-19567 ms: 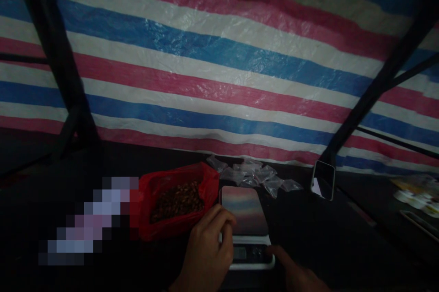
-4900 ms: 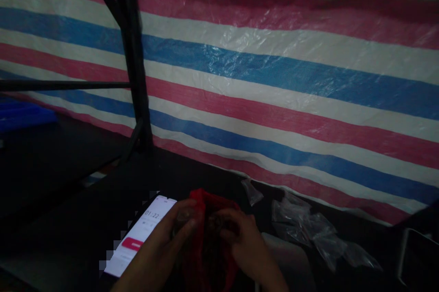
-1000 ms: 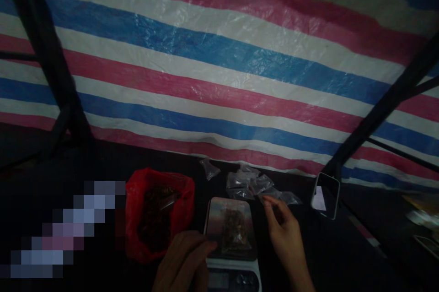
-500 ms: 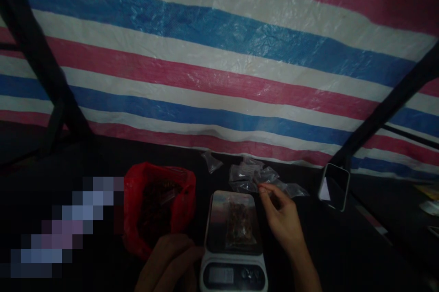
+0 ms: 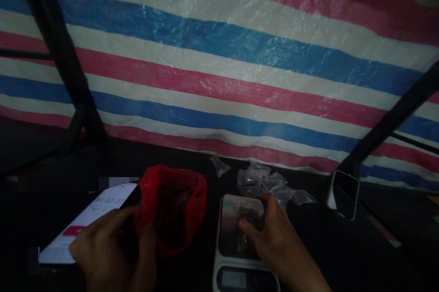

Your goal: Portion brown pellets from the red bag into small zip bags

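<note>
My left hand (image 5: 113, 246) is at the left side of a red plastic bag (image 5: 197, 191), index finger and thumb closed about its edge. The bag stands with its mouth open, holding dark, loose bits and a small clear piece. On a white digital scale (image 5: 236, 262) lies a small clear packet (image 5: 247, 214) of brownish pieces. My right hand (image 5: 274, 232) reaches over the scale from the right, thumb on the packet and fingers at its far right edge. Part of the packet is hidden under this hand. The scale's display is lit.
Several clear plastic packets (image 5: 264, 180) lie behind the scale. A lit phone (image 5: 92, 219) lies at the left, partly behind my left hand. Another phone-like device (image 5: 344, 196) leans at the right by a dark frame leg (image 5: 380, 129). A striped sheet (image 5: 219, 72) hangs behind the dark table.
My right hand has moved from the loose packets onto the packet on the scale. My left hand has shifted left, from beside the scale to the bag's edge. The view has turned slightly left.
</note>
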`<state>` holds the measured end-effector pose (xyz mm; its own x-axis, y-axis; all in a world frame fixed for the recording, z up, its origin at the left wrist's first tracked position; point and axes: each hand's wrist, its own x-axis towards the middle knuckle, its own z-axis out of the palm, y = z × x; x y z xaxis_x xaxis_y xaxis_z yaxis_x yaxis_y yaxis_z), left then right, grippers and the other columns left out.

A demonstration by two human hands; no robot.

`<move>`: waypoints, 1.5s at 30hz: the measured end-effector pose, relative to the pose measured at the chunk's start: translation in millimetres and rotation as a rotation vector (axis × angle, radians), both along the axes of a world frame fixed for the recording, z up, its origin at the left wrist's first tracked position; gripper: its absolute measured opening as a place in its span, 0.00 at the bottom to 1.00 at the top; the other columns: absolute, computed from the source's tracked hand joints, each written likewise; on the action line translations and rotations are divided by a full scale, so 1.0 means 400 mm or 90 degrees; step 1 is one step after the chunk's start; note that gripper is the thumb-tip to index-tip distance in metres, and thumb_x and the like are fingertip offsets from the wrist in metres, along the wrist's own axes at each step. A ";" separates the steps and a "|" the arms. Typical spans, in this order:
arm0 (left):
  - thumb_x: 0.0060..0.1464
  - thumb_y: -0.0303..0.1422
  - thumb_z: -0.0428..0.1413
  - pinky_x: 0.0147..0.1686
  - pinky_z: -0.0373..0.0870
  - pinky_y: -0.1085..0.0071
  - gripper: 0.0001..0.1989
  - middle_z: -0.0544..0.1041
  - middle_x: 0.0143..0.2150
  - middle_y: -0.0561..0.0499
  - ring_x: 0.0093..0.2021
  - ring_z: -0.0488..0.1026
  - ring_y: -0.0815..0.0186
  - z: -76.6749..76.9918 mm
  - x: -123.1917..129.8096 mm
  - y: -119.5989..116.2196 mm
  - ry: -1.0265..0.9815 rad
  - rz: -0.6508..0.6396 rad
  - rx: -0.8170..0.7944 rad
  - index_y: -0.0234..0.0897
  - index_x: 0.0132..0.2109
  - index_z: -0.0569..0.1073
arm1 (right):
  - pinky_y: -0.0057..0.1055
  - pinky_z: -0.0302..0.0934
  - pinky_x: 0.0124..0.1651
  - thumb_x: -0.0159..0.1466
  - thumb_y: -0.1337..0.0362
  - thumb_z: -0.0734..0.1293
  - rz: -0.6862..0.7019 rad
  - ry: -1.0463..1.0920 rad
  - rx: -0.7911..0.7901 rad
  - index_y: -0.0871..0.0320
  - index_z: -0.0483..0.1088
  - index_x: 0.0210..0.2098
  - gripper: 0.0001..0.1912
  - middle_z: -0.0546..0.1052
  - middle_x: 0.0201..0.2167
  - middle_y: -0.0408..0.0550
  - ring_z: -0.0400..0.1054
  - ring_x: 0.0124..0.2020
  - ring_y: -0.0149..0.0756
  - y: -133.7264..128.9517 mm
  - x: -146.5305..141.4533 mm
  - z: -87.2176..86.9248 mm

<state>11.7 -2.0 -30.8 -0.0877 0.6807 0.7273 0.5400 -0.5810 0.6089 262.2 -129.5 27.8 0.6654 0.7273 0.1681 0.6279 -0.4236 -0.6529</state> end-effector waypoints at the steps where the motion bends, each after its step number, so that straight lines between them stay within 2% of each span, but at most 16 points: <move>1: 0.62 0.42 0.57 0.60 0.66 0.31 0.20 0.71 0.55 0.37 0.60 0.67 0.36 0.010 0.001 0.007 0.018 0.026 -0.035 0.40 0.57 0.72 | 0.52 0.66 0.60 0.57 0.50 0.74 0.011 -0.021 -0.021 0.58 0.70 0.57 0.33 0.80 0.55 0.64 0.73 0.59 0.64 0.008 -0.012 -0.005; 4: 0.62 0.49 0.54 0.59 0.69 0.31 0.30 0.64 0.61 0.29 0.65 0.62 0.30 0.025 0.006 0.029 0.072 0.055 -0.094 0.32 0.62 0.68 | 0.52 0.64 0.63 0.62 0.56 0.69 0.047 -0.066 -0.067 0.58 0.67 0.60 0.29 0.78 0.57 0.63 0.72 0.61 0.60 0.031 -0.029 -0.023; 7: 0.58 0.50 0.57 0.57 0.73 0.36 0.30 0.71 0.55 0.34 0.59 0.70 0.36 0.024 0.004 0.052 0.055 0.004 -0.163 0.34 0.59 0.69 | 0.48 0.69 0.59 0.63 0.60 0.66 0.095 -0.035 -0.049 0.58 0.61 0.64 0.31 0.79 0.55 0.61 0.75 0.57 0.56 0.048 -0.016 -0.038; 9: 0.57 0.49 0.58 0.54 0.76 0.41 0.27 0.76 0.51 0.40 0.54 0.76 0.42 0.021 -0.002 0.063 0.002 -0.060 -0.257 0.39 0.58 0.69 | 0.45 0.72 0.53 0.63 0.59 0.66 0.121 0.010 -0.016 0.56 0.58 0.66 0.33 0.80 0.52 0.58 0.79 0.51 0.53 0.059 -0.009 -0.040; 12: 0.55 0.46 0.59 0.50 0.79 0.45 0.24 0.80 0.49 0.44 0.48 0.80 0.47 0.022 -0.012 0.068 -0.124 -0.132 -0.371 0.42 0.56 0.70 | 0.41 0.74 0.52 0.64 0.58 0.66 0.161 0.048 0.073 0.52 0.57 0.66 0.33 0.81 0.51 0.53 0.81 0.49 0.47 0.089 -0.039 -0.019; 15: 0.52 0.43 0.59 0.46 0.80 0.48 0.21 0.81 0.44 0.45 0.44 0.81 0.48 0.027 -0.015 0.064 -0.213 -0.147 -0.356 0.42 0.52 0.71 | 0.41 0.72 0.59 0.65 0.63 0.65 0.249 0.023 0.137 0.51 0.57 0.68 0.33 0.80 0.55 0.51 0.78 0.56 0.44 0.138 -0.124 0.022; 18: 0.54 0.42 0.57 0.45 0.80 0.51 0.19 0.80 0.44 0.45 0.45 0.81 0.50 0.027 -0.012 0.055 -0.251 -0.146 -0.327 0.42 0.52 0.70 | 0.46 0.66 0.66 0.61 0.75 0.62 0.348 -0.118 0.068 0.49 0.61 0.72 0.40 0.77 0.63 0.51 0.73 0.62 0.45 0.192 -0.219 0.053; 21: 0.56 0.39 0.56 0.46 0.80 0.54 0.18 0.80 0.47 0.45 0.46 0.81 0.52 0.018 -0.009 0.042 -0.268 -0.138 -0.313 0.42 0.53 0.70 | 0.51 0.60 0.70 0.57 0.81 0.60 0.420 -0.236 -0.053 0.52 0.60 0.75 0.47 0.76 0.65 0.54 0.68 0.66 0.49 0.227 -0.268 0.049; 23: 0.55 0.36 0.56 0.46 0.80 0.55 0.18 0.80 0.47 0.46 0.46 0.81 0.54 0.010 -0.007 0.034 -0.270 -0.137 -0.313 0.42 0.54 0.70 | 0.52 0.58 0.72 0.56 0.81 0.61 0.424 -0.256 -0.094 0.54 0.58 0.76 0.49 0.74 0.67 0.55 0.65 0.69 0.50 0.236 -0.271 0.032; 27: 0.55 0.32 0.56 0.47 0.80 0.58 0.19 0.81 0.48 0.47 0.47 0.82 0.56 0.000 -0.006 0.026 -0.268 -0.154 -0.317 0.43 0.54 0.70 | 0.51 0.57 0.73 0.58 0.80 0.64 0.394 -0.232 -0.110 0.56 0.60 0.74 0.45 0.70 0.71 0.53 0.64 0.70 0.50 0.242 -0.246 0.007; 32: 0.56 0.32 0.56 0.46 0.80 0.57 0.17 0.81 0.48 0.47 0.47 0.82 0.56 -0.004 -0.007 0.029 -0.275 -0.152 -0.318 0.42 0.54 0.70 | 0.49 0.62 0.67 0.61 0.80 0.64 0.373 -0.252 -0.075 0.53 0.65 0.72 0.40 0.75 0.66 0.53 0.69 0.64 0.50 0.252 -0.242 0.018; 37: 0.55 0.32 0.55 0.46 0.80 0.58 0.18 0.80 0.48 0.47 0.47 0.82 0.55 0.004 -0.004 0.032 -0.286 -0.142 -0.311 0.43 0.54 0.70 | 0.49 0.59 0.64 0.61 0.82 0.60 0.371 -0.309 -0.052 0.52 0.66 0.71 0.40 0.78 0.63 0.53 0.70 0.62 0.50 0.257 -0.256 0.022; 45: 0.53 0.33 0.56 0.42 0.80 0.59 0.19 0.79 0.46 0.49 0.44 0.81 0.56 0.021 0.006 0.023 -0.308 -0.128 -0.318 0.43 0.53 0.71 | 0.47 0.56 0.62 0.61 0.83 0.59 0.368 -0.285 -0.045 0.52 0.66 0.71 0.42 0.79 0.61 0.54 0.70 0.61 0.49 0.250 -0.253 0.012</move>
<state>14.1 7.3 -22.4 -0.1593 0.9584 0.2367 0.0543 -0.2309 0.9715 161.2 -29.6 32.5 0.0507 0.9606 0.2734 0.9641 0.0244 -0.2645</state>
